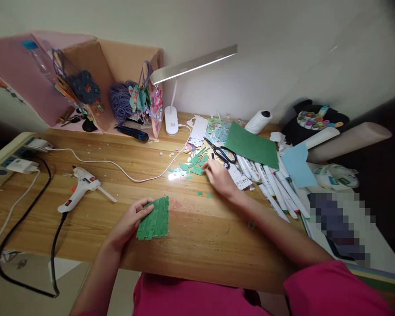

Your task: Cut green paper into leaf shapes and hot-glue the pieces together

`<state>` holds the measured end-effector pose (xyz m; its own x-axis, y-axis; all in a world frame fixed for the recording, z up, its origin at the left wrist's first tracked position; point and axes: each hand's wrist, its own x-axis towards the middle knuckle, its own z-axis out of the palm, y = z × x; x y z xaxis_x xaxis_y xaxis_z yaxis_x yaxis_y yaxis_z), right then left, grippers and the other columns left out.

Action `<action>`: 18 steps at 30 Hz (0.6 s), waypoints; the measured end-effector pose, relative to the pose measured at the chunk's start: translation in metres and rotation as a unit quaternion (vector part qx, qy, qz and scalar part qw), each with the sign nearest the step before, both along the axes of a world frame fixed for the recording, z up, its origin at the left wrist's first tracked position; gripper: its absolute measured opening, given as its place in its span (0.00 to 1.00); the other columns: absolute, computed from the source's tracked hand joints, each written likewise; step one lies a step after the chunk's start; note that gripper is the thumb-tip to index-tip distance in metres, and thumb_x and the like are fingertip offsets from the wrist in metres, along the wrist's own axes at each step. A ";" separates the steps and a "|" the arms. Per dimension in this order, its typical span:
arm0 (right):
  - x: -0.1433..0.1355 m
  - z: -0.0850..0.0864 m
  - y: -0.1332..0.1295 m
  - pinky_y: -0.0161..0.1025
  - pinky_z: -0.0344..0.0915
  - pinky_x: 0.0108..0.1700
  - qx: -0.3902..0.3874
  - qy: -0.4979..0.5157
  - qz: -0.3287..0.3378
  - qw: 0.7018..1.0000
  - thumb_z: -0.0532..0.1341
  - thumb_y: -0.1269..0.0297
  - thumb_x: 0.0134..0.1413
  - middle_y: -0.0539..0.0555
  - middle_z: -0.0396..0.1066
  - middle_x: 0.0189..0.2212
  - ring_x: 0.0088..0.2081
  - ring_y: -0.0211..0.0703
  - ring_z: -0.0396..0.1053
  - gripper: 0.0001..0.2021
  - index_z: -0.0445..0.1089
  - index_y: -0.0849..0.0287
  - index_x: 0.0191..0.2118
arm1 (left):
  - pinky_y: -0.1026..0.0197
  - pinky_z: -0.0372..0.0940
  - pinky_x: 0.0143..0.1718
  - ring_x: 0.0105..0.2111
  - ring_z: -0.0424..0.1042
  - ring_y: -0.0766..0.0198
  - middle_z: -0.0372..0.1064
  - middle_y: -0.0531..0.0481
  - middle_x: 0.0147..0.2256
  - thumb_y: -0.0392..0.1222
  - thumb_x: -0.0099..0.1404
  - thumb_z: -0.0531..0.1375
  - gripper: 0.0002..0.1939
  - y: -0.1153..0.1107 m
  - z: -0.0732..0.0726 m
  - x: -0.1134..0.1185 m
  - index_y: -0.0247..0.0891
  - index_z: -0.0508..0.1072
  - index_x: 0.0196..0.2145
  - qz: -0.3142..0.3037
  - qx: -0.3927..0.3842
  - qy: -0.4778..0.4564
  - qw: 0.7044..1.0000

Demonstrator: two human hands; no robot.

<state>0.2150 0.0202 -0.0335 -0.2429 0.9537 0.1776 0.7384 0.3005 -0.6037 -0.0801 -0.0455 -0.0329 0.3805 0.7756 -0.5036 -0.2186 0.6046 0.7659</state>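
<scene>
A green piece covered in small overlapping paper strips [154, 219] is held by my left hand [134, 219], with the thumb on its upper left part. My right hand [219, 175] reaches to the pile of green paper scraps [197, 164]. Its fingers are bent at the right side of the pile, and whatever lies between the fingertips is too small to make out. Black scissors [221, 153] lie just behind that hand. A few small green bits [199, 193] rest on the wood in front of the pile.
A white glue gun [80, 186] and power strip [6, 164] are at left. A lamp [171, 120] stands beside a cardboard box [128, 50]. Markers [271, 186], green paper [253, 145] and a white roll [258, 121] occupy the right. A white cable [118, 166] crosses the table [197, 245].
</scene>
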 end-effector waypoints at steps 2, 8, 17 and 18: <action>0.006 0.007 0.012 0.46 0.62 0.41 0.012 0.019 -0.028 0.999 0.49 0.74 0.58 0.62 0.67 0.41 0.37 0.47 0.65 0.10 0.64 0.62 0.43 | 0.70 0.62 0.26 0.23 0.68 0.69 0.71 0.53 0.26 0.44 0.53 0.67 0.12 -0.001 0.000 0.000 0.35 0.73 0.32 0.001 -0.002 0.003 1.000; 0.006 0.012 -0.012 0.35 0.63 0.31 -0.086 0.013 0.094 0.992 0.65 0.70 0.47 0.51 0.70 0.27 0.28 0.39 0.67 0.03 0.71 0.59 0.29 | 0.69 0.63 0.27 0.24 0.69 0.68 0.72 0.53 0.27 0.44 0.53 0.67 0.12 0.000 -0.001 0.001 0.36 0.73 0.33 0.001 -0.010 0.012 1.000; 0.003 -0.002 -0.012 0.38 0.63 0.35 -0.085 0.007 0.046 0.995 0.59 0.73 0.54 0.54 0.70 0.30 0.33 0.42 0.67 0.04 0.69 0.60 0.31 | 0.69 0.63 0.26 0.24 0.70 0.68 0.72 0.53 0.26 0.44 0.52 0.67 0.12 0.002 0.001 0.002 0.35 0.73 0.33 0.005 -0.011 0.029 1.000; 0.006 -0.001 -0.007 0.40 0.63 0.37 -0.073 0.009 0.022 0.997 0.56 0.74 0.56 0.56 0.70 0.33 0.35 0.43 0.67 0.05 0.68 0.61 0.35 | 0.69 0.63 0.26 0.24 0.70 0.68 0.72 0.53 0.27 0.44 0.52 0.67 0.12 0.002 0.000 0.002 0.35 0.73 0.33 0.006 -0.010 0.030 0.999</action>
